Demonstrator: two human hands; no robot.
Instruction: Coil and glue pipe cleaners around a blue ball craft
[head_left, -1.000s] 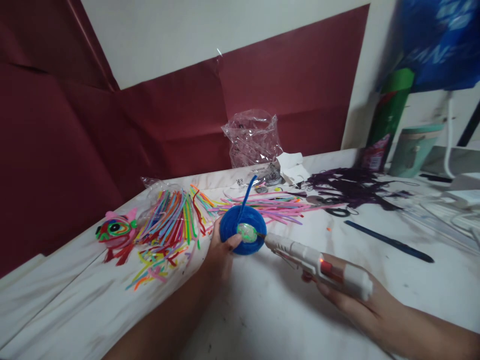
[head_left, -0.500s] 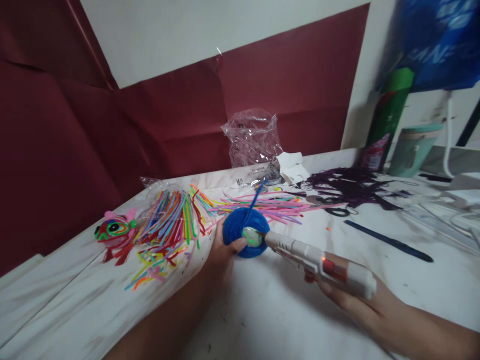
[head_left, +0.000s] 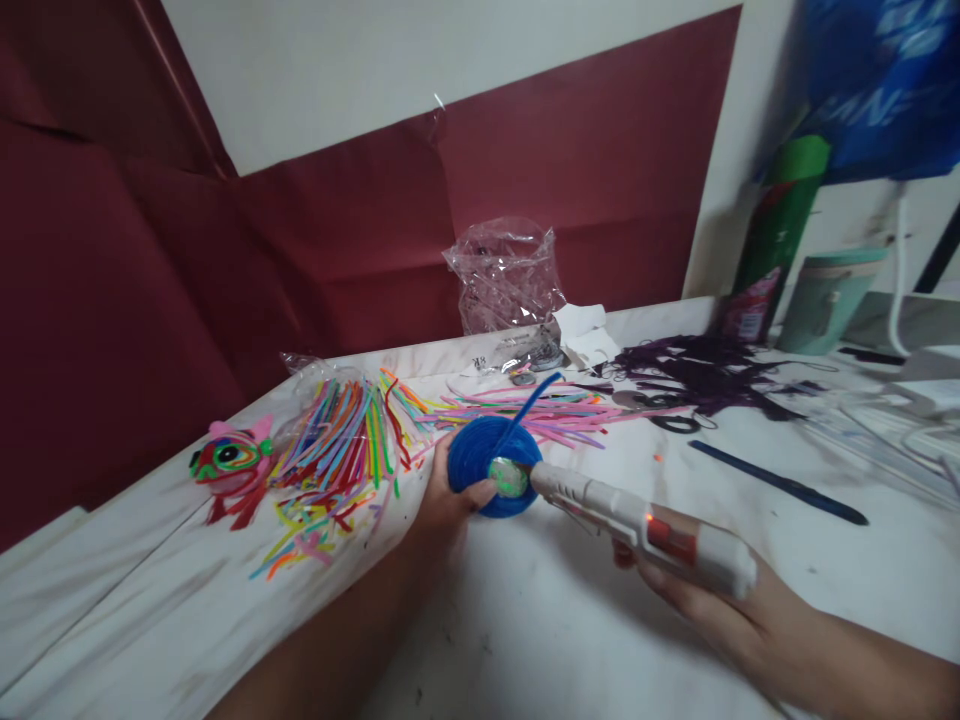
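My left hand (head_left: 448,497) grips a blue ball wound from pipe cleaner (head_left: 487,462), thumb on its front; a loose blue tail sticks up and to the right. A pale green patch (head_left: 508,475) shows on the ball's near side. My right hand (head_left: 705,600) is closed round a white glue gun (head_left: 637,522) with a red light on its body. The gun's nozzle touches the green patch on the ball.
Piles of coloured pipe cleaners (head_left: 352,430) lie left and behind the ball, beside a pink and green pipe-cleaner figure (head_left: 232,462). A crumpled clear bag (head_left: 504,275), dark purple strands (head_left: 697,370), a blue stick (head_left: 776,483), a green bottle (head_left: 776,235) and a teal cup (head_left: 825,298) sit farther back.
The ball has turned in my left hand, its tail swinging from upright toward the right. Ball and gun tip have shifted slightly right.
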